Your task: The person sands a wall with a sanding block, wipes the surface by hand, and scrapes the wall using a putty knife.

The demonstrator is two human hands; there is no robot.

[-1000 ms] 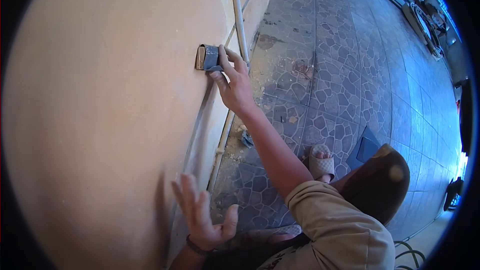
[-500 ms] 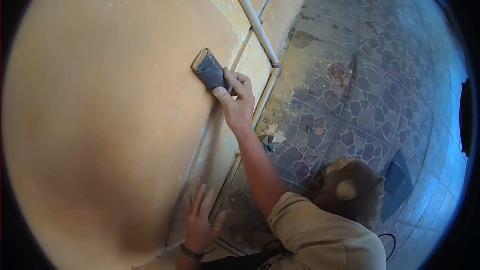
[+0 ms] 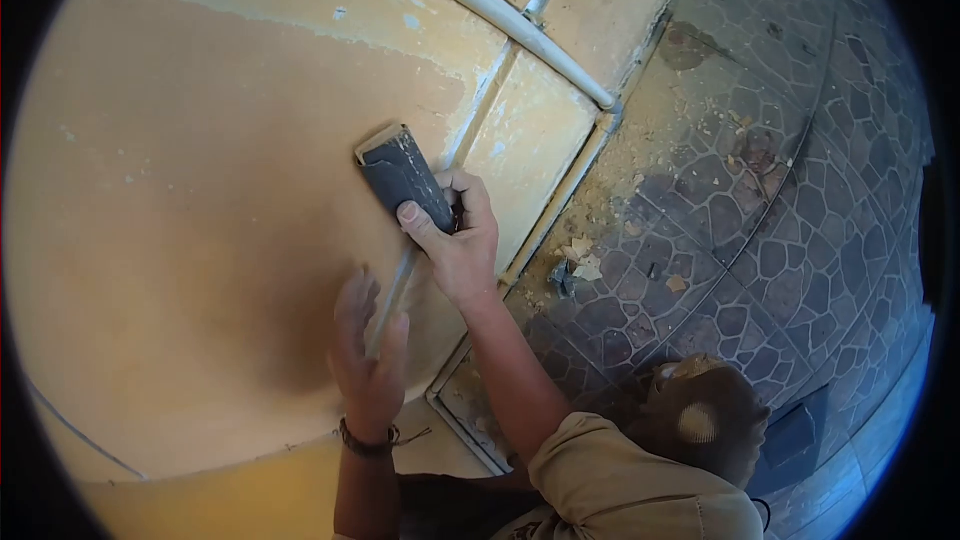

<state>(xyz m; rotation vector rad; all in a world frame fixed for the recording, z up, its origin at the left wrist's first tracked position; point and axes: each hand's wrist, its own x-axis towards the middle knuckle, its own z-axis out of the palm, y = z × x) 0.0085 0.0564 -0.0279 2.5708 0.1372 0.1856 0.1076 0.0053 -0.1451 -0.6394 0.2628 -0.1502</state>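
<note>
My right hand (image 3: 462,240) grips a sanding block (image 3: 405,175) wrapped in dark, dust-marked sandpaper, thumb on the near side and fingers curled round the far edge. The block's pale core shows at its upper end. It lies close against the yellow painted wall (image 3: 200,240), just beside a narrow raised ledge. Below and left of it, my left hand (image 3: 368,350) is held up at the wall with its fingers apart, a little smeared by motion. A dark bracelet circles that wrist, and nothing is in the palm.
A pale pipe (image 3: 480,2) runs along the wall and meets another pipe (image 3: 560,198) at the wall's base. Paint flakes (image 3: 585,260) and dust litter the stone-patterned floor (image 3: 740,280). A dark flat sheet (image 3: 795,445) lies at the right, beside a brown rounded thing (image 3: 695,420).
The view has shifted, showing more floor and pipe. My right hand, still gripping the block, appears lower in view. My left hand has risen up and left along the wall.
</note>
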